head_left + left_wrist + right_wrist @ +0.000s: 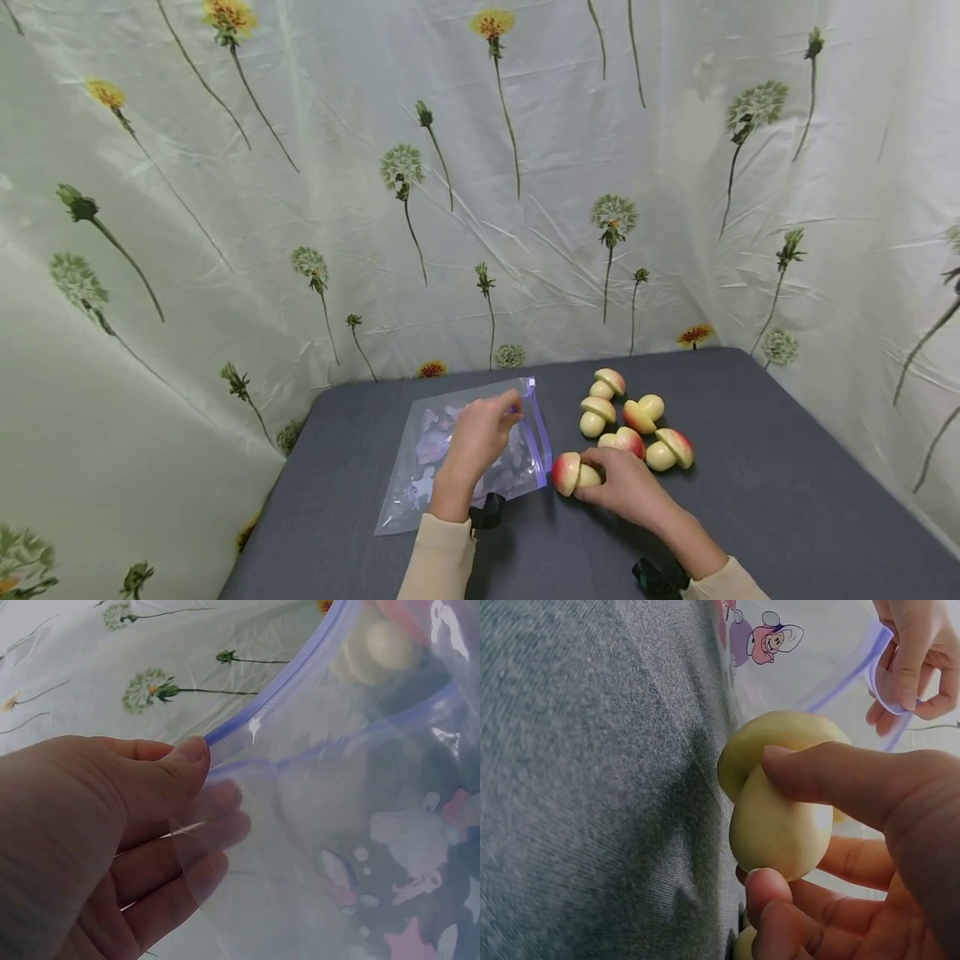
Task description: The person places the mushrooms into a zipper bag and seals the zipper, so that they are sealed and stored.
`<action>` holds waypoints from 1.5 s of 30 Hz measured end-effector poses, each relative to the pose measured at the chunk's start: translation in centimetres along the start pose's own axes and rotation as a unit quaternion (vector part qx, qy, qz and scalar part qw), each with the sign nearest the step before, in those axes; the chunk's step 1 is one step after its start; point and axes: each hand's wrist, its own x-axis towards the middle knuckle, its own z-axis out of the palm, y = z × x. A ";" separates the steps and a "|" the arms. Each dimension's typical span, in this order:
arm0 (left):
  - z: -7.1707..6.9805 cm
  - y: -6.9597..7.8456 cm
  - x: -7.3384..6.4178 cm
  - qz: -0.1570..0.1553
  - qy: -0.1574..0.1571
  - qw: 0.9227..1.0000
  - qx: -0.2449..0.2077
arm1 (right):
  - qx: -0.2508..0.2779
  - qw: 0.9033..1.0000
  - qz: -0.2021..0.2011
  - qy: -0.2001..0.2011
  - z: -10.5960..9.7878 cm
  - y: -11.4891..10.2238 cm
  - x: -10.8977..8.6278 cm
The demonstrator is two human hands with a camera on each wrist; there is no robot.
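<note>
A clear zip bag (429, 447) with purple closure strips and printed pink and white figures lies on the table. My left hand (478, 432) pinches its rim between thumb and fingers, and the left wrist view shows the purple strips (259, 705) parted there. Beside the bag's mouth, my right hand (628, 487) grips a toy mushroom (567, 473) with a red and cream cap and a pale stem. Up close in the right wrist view, the thumb presses where this mushroom's stem (780, 825) meets the cap.
Several similar mushrooms lie in a loose group on the dark grey table (757, 500), behind and right of my right hand; one is a red-capped mushroom (675, 448). A pale curtain (540, 242) with a dandelion print hangs behind the table.
</note>
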 end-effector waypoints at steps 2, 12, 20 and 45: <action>0.0 -0.1 0.0 0.002 -0.001 1.000 0.001 | 0.000 1.000 0.004 0.004 0.0 0.0 0.1; -0.2 -0.4 -0.2 0.003 -0.037 0.999 -0.018 | 0.020 0.999 -0.002 0.039 -0.9 -0.2 0.2; -0.3 -0.4 -0.2 0.012 -0.047 0.999 -0.016 | 0.013 0.999 0.004 0.051 -1.8 -0.1 0.4; -1.0 -0.3 0.1 0.047 -0.010 0.999 0.008 | 0.045 0.998 -0.007 0.052 -3.9 -2.2 2.0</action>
